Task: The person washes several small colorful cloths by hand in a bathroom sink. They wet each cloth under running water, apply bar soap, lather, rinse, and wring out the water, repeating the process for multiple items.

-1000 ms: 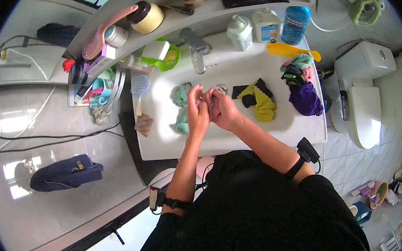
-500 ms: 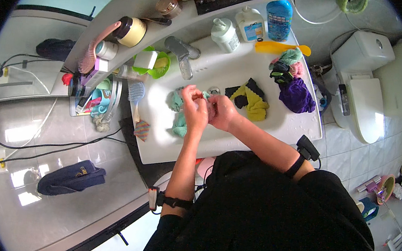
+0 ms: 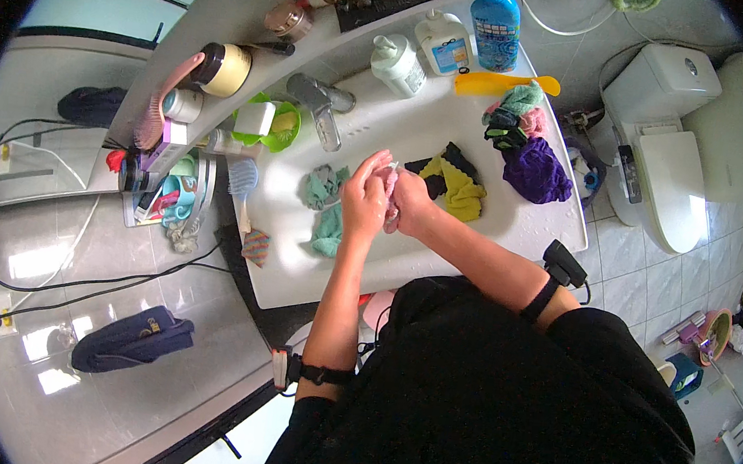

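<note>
Over the white washbasin (image 3: 282, 268), my left hand (image 3: 364, 202) and my right hand (image 3: 412, 204) are pressed together around a wet pink cloth (image 3: 390, 223). My right fingers are curled tightly round it. The left hand cups it from the other side, its fingers fairly straight. Part of the cloth is hidden between the palms. Beside my left hand, crumpled teal cloth (image 3: 328, 232) lies in the basin. A yellow and black cloth (image 3: 463, 192) rests in the basin just beyond my right hand.
Purple cloth (image 3: 538, 170) is heaped with green, pink and black pieces on the basin's right rim. A grey faucet (image 3: 322, 114), a white pump bottle (image 3: 398, 67), a blue bottle (image 3: 497, 32) and a green soap dish (image 3: 285, 137) stand along the back. A brush (image 3: 244, 181) lies at left.
My hands have shifted against each other, and more of the pink cloth shows between them. The whole view has moved slightly. The other cloths lie as before.
</note>
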`<state>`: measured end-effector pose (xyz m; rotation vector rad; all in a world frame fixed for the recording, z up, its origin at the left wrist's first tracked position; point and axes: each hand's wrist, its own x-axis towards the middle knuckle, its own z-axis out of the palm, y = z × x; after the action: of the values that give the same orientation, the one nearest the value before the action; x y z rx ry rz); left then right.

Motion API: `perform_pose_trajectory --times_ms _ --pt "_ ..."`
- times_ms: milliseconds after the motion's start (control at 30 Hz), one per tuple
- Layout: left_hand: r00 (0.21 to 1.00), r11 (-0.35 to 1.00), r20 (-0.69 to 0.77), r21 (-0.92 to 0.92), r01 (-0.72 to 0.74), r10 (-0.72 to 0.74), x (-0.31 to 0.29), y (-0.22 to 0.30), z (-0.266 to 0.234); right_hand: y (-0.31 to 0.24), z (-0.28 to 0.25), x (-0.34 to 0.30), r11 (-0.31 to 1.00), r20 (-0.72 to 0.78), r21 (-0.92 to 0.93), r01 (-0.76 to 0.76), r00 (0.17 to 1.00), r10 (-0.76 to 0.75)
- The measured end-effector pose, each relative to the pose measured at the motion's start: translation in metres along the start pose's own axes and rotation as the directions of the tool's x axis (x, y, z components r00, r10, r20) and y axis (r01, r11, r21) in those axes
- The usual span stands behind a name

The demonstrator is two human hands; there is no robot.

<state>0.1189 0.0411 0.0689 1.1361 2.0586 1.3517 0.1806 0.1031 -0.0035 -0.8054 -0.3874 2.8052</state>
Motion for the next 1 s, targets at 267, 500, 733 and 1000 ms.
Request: perform_pose_trajectory --times_ms 267,500,733,1000 --pt "0.908 0.878 -0.054 0.284 -0.386 0.416 -0.024 0.009 0.020 -0.002 -0.003 0.000 0.913 0.290 0.407 0.022 0.945 -0.152" --pt "0.957 0.991 -0.284 -0.134 0.011 -0.049 -0.004 -0.009 0.007 -0.007 0.019 -0.030 0.979 -0.022 0.158 -0.132 0.990 0.137" --pt "0.879 0.884 0.212 0.108 -0.455 0.426 -0.016 0.004 0.001 0.006 0.010 -0.019 0.962 0.035 0.239 0.130 0.989 -0.143" --pt "0.962 0.983 0.210 0.091 0.160 -0.176 0.017 -0.033 -0.031 0.003 0.038 -0.017 0.991 -0.406 -0.078 0.105 0.905 -0.127"
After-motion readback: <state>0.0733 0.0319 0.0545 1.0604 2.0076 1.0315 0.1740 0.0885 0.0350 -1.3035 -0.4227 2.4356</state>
